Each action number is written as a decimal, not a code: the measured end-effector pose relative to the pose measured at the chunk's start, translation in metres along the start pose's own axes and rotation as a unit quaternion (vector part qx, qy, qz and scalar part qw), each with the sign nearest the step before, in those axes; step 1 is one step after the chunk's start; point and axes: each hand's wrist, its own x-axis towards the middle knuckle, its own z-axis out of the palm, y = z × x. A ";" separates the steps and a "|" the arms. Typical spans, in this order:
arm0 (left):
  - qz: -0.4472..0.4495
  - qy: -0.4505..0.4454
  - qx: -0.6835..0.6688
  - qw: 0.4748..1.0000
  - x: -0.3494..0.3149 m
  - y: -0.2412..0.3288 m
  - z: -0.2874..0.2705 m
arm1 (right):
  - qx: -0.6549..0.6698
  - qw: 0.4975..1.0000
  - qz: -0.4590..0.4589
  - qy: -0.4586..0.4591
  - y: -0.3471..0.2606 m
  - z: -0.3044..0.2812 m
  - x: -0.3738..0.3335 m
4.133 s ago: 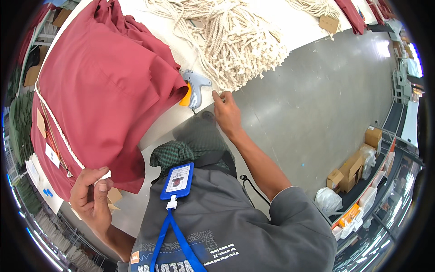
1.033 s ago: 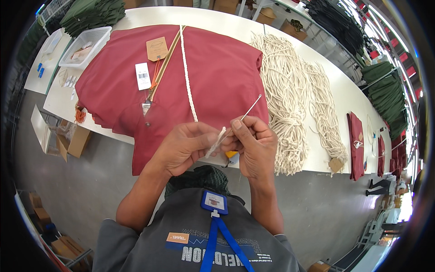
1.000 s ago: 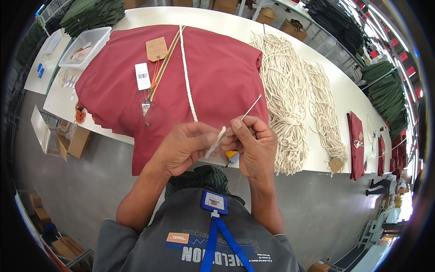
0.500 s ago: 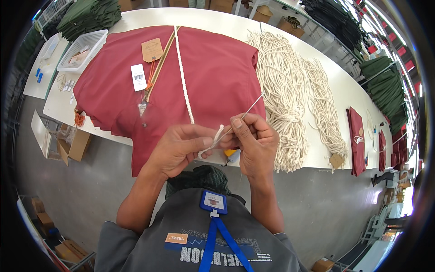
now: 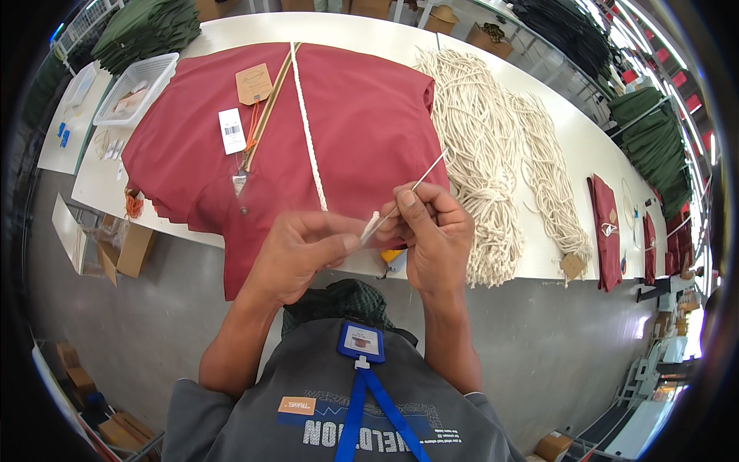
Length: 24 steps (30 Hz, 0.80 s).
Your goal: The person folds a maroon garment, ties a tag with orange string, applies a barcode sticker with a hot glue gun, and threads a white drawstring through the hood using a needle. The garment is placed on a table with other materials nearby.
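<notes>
In front, the left hand (image 5: 302, 256) pinches a white cord end (image 5: 371, 226) between the two hands; the right hand (image 5: 436, 240), just beside, grips a slanted metal rod (image 5: 430, 169). Beyond them, a red garment (image 5: 362, 115) lies on the white surface (image 5: 591, 158).

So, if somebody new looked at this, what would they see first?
Probably the big red cloth across the table, with a white cord running down over it. Right of it lie bundles of cream ropes. In front, the right grip pinches a thin metal rod.
</notes>
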 end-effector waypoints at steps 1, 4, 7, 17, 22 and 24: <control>-0.003 0.008 0.011 1.000 -0.001 0.001 0.001 | -0.005 1.000 -0.002 0.004 0.000 0.000 0.000; 0.004 0.018 0.029 0.999 -0.002 0.000 0.003 | -0.001 1.000 -0.010 0.019 0.002 0.001 0.001; 0.015 0.024 0.026 0.999 -0.003 -0.002 0.005 | 0.013 0.999 -0.013 0.029 0.003 0.002 0.003; 0.013 0.015 0.025 0.999 0.001 -0.003 0.005 | 0.004 0.999 -0.010 0.044 0.001 0.009 0.004; 0.016 0.022 0.017 0.999 0.005 -0.004 0.001 | -0.017 0.999 -0.017 0.047 0.002 0.015 0.002; 0.019 0.009 0.006 1.000 0.006 -0.004 -0.002 | -0.013 0.999 -0.017 0.042 0.003 0.017 0.003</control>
